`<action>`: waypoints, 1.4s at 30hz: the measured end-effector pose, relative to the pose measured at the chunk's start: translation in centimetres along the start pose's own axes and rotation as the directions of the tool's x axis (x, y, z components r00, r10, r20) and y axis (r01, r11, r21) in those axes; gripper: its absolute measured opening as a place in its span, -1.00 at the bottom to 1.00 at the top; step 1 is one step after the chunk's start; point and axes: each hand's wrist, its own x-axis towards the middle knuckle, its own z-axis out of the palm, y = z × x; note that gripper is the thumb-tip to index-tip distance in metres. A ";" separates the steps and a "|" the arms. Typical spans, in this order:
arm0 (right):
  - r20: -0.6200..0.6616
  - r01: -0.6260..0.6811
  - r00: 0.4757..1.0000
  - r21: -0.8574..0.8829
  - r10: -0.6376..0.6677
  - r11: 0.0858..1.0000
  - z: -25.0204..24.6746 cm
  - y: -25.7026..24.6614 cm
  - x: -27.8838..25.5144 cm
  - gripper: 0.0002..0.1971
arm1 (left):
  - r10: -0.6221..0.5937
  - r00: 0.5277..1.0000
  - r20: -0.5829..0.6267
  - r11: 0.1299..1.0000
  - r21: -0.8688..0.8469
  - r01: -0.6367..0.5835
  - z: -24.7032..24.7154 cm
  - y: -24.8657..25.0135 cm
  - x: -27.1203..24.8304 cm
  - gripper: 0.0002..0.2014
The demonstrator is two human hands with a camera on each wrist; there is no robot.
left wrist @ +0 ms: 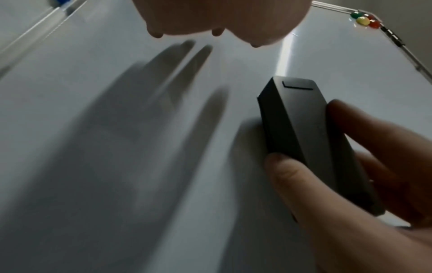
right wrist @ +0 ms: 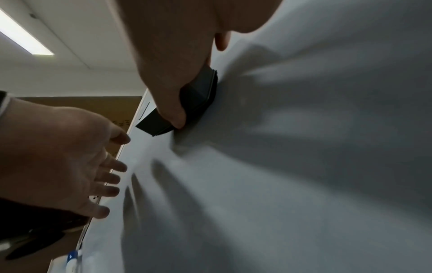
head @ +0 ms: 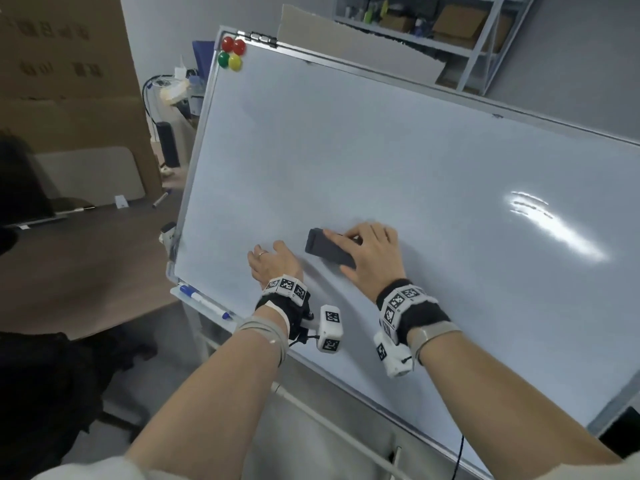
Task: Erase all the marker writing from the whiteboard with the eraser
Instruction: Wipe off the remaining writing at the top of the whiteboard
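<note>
The whiteboard (head: 398,150) leans in its metal frame, and I see no marker writing on its surface. A dark grey eraser (head: 325,249) lies flat against the lower middle of the board. My right hand (head: 370,252) grips it, thumb on the near long edge and fingers over the far edge; in the left wrist view the eraser (left wrist: 304,133) shows between the thumb and fingers. My left hand (head: 272,261) is beside it to the left, fingers straight and spread, close to the board; the right wrist view shows this hand (right wrist: 58,157) holding nothing.
Several round magnets (head: 231,53) sit at the board's top left corner. A blue-capped marker (head: 204,301) lies in the tray at the lower left. A brown desk (head: 86,258) stands left of the board, with cardboard boxes behind it. Metal shelves (head: 433,26) stand behind the board.
</note>
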 end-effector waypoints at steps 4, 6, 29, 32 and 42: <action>-0.054 -0.143 0.988 -0.031 0.142 0.989 -2.5 2.0 -3.1 -0.26 | 0.036 0.999 -0.005 0.999 0.029 -0.036 0.8 -0.3 -2.7 -0.39; -0.099 -0.238 0.968 -0.046 0.233 0.970 -3.9 3.3 -5.5 -0.27 | 0.054 0.999 -0.001 0.996 0.064 -0.054 1.8 -0.7 -4.7 -0.35; 0.401 -0.194 0.914 0.306 0.058 0.932 8.3 -12.8 -8.0 -0.46 | -0.174 0.940 -0.295 0.960 0.163 0.229 -10.8 -14.1 2.5 -0.38; 0.439 -0.190 0.898 0.316 0.035 0.930 11.1 -15.0 -7.3 -0.51 | -0.273 0.948 -0.167 0.954 0.079 0.289 -11.8 -16.1 5.0 -0.41; 0.362 -0.139 0.932 0.324 0.012 0.936 14.9 -19.9 -5.9 -0.59 | -0.340 0.924 0.173 0.929 -0.092 0.359 -12.1 -17.2 6.7 -0.62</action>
